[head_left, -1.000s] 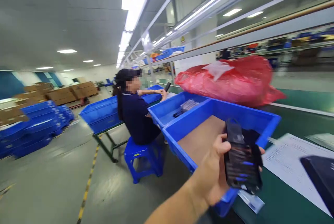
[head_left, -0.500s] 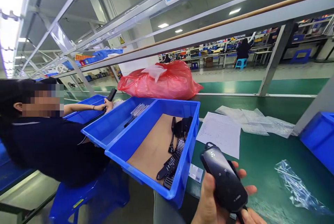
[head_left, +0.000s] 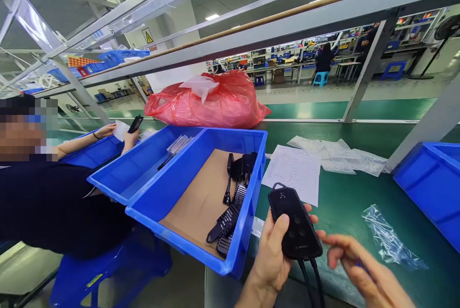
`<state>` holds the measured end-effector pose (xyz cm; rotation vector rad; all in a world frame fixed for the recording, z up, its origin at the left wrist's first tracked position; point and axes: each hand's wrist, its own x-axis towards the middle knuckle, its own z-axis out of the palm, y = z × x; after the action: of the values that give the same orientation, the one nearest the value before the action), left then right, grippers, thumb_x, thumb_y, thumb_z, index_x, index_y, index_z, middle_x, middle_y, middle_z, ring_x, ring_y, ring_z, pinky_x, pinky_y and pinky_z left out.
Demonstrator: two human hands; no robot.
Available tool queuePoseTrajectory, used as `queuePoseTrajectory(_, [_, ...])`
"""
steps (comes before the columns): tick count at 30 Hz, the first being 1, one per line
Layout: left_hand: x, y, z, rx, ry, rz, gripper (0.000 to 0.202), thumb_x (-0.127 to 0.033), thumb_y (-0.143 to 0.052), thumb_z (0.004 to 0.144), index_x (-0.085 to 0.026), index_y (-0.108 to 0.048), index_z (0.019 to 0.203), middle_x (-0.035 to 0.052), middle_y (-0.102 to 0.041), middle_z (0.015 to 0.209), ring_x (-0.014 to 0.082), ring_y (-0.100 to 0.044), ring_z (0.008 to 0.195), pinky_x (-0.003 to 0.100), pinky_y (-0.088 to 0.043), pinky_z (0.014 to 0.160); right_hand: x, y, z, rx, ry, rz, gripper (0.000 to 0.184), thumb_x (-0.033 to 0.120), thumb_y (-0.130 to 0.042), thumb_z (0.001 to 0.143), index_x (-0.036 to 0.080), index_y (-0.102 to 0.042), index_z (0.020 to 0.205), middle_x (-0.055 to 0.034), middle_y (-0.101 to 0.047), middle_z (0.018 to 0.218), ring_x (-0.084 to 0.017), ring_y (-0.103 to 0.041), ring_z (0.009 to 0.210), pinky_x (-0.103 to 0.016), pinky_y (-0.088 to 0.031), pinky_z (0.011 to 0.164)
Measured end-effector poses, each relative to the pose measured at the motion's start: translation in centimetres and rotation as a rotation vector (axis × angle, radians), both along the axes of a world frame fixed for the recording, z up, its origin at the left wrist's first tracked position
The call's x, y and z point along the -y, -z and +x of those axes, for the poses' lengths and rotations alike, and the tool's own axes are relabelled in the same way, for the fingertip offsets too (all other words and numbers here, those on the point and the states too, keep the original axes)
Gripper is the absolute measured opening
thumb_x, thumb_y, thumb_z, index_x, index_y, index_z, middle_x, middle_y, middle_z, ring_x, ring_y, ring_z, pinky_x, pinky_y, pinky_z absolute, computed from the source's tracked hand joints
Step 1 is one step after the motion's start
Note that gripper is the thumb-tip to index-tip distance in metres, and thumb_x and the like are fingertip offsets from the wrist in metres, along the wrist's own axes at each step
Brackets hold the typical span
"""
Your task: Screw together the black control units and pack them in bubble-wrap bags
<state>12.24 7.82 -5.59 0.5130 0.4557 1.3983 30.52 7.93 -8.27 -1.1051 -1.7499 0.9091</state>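
Setting: factory line, green bench [head_left: 345,202].
Remote [head_left: 294,224]: black, glossy, rounded slab, upright over the bench edge; likely light, rigid and slippery, best gripped by its narrow sides.
Left hand [head_left: 271,260]: wrapped round the remote, thumb on its face.
Cables [head_left: 311,281]: limp, hanging from its base.
Right hand [head_left: 362,269]: fingers spread, blurred, apparently empty.
Bin [head_left: 251,140]: blue plastic, cardboard floor, ribbed black parts [head_left: 230,217].
Beyond: paper [head_left: 293,171], crinkled clear bag [head_left: 390,241].

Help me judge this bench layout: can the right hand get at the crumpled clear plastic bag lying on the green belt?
Probably yes. The right hand looks empty, fingers spread, and the crumpled clear plastic bag lies just beyond it on the green belt, with only bare belt between them.
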Motion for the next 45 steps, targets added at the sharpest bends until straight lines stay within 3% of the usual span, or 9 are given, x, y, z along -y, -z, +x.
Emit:
queuePoseTrajectory(3, [-0.1,0.2,0.1,0.002,0.013,-0.007,0.05,-0.042,-0.072,0.092,-0.012,-0.061,0.13,0.0178,-0.075,0.121,0.0257,-0.079,0.09,0.032,-0.064,0.077,-2.3,-2.1,1.6,0.113,0.138,0.107,0.055,0.067,-0.032,0.102,0.031,-0.073,0.104,0.0002,-0.071,0.071,-0.015,-0.055,0.043,-0.024,-0.043,0.039])
queuePoseTrajectory(6, [0.1,0.0,0.2,-0.024,0.013,-0.013,0.048,-0.04,-0.071,0.094,-0.014,-0.059,0.131,0.0179,-0.073,0.126,0.0268,-0.077,0.1,0.035,-0.065,0.081,-3.2,-4.5,1.1,0.348,0.199,0.316,0.044,0.06,-0.041,0.104,0.032,-0.073,0.094,0.0041,-0.074,0.077,-0.014,-0.066,0.055,-0.021,-0.049,0.046])
queuePoseTrajectory(8, [0.2,0.0,0.3,-0.063,0.013,-0.018,0.047,-0.041,-0.07,0.094,-0.016,-0.058,0.133,0.0176,-0.072,0.127,0.0281,-0.075,0.104,0.036,-0.065,0.082,-3.4,-5.9,0.3,0.472,0.234,0.502,0.046,0.06,-0.042,0.105,0.031,-0.073,0.086,0.0052,-0.074,0.076,-0.012,-0.068,0.056,-0.02,-0.049,0.045])
queuePoseTrajectory(13, [0.7,0.1,0.2,-0.193,0.026,-0.009,0.048,-0.045,-0.068,0.095,-0.02,-0.056,0.134,0.0157,-0.068,0.132,0.0284,-0.073,0.109,0.041,-0.062,0.092,-3.8,-7.2,-0.9,0.693,0.353,0.748,0.058,0.058,-0.033,0.108,0.029,-0.071,0.076,0.0045,-0.065,0.063,-0.012,-0.062,0.047,-0.025,-0.04,0.034])
queuePoseTrajectory(23, [1.2,-0.1,-0.1,-0.351,0.119,0.018,0.06,-0.058,-0.064,0.094,-0.018,-0.051,0.137,0.0171,-0.07,0.126,0.0305,-0.074,0.105,0.043,-0.061,0.09,-4.0,-7.0,-0.8,0.762,0.411,0.814,0.059,0.054,-0.033,0.11,0.025,-0.071,0.075,0.002,-0.065,0.064,-0.013,-0.063,0.054,-0.027,-0.036,0.039])
queuePoseTrajectory(27, [1.4,-0.3,0.1,-0.318,0.089,0.018,0.06,-0.055,-0.067,0.093,-0.019,-0.052,0.138,0.0171,-0.066,0.137,0.0322,-0.07,0.116,0.042,-0.061,0.093,-4.1,-7.2,-1.0,0.78,0.413,0.849,0.059,0.052,-0.033,0.111,0.024,-0.07,0.075,0.001,-0.067,0.065,-0.013,-0.064,0.056,-0.027,-0.034,0.04])
queuePoseTrajectory(33, [1.5,-0.1,0.0,-0.335,0.105,0.012,0.062,-0.057,-0.067,0.093,-0.019,-0.05,0.139,0.0175,-0.065,0.138,0.0316,-0.071,0.114,0.04,-0.061,0.089,-4.0,-8.1,-1.1,0.829,0.39,0.977,0.066,0.035,-0.023,0.114,0.025,-0.074,0.074,0.002,-0.073,0.068,-0.011,-0.059,0.051,-0.032,-0.026,0.04])
queuePoseTrajectory(40, [1.5,0.2,-0.3,-0.347,0.165,0.023,0.067,-0.057,-0.065,0.094,-0.018,-0.044,0.145,0.0172,-0.074,0.12,0.03,-0.074,0.107,0.041,-0.06,0.089,-4.1,-7.5,-1.0,0.687,0.274,0.727,0.06,0.061,-0.034,0.109,0.027,-0.069,0.074,0.0062,-0.061,0.059,-0.008,-0.056,0.046,-0.024,-0.036,0.04])
queuePoseTrajectory(45, [1.6,-0.1,0.1,-0.28,0.105,-0.016,0.066,-0.054,-0.07,0.091,-0.018,-0.048,0.142,0.0174,-0.071,0.126,0.0308,-0.073,0.108,0.042,-0.06,0.088,-3.9,-7.5,-0.8,0.675,0.358,0.806,0.054,0.054,-0.04,0.109,0.024,-0.07,0.075,0.0024,-0.067,0.066,-0.012,-0.064,0.056,-0.028,-0.033,0.043])
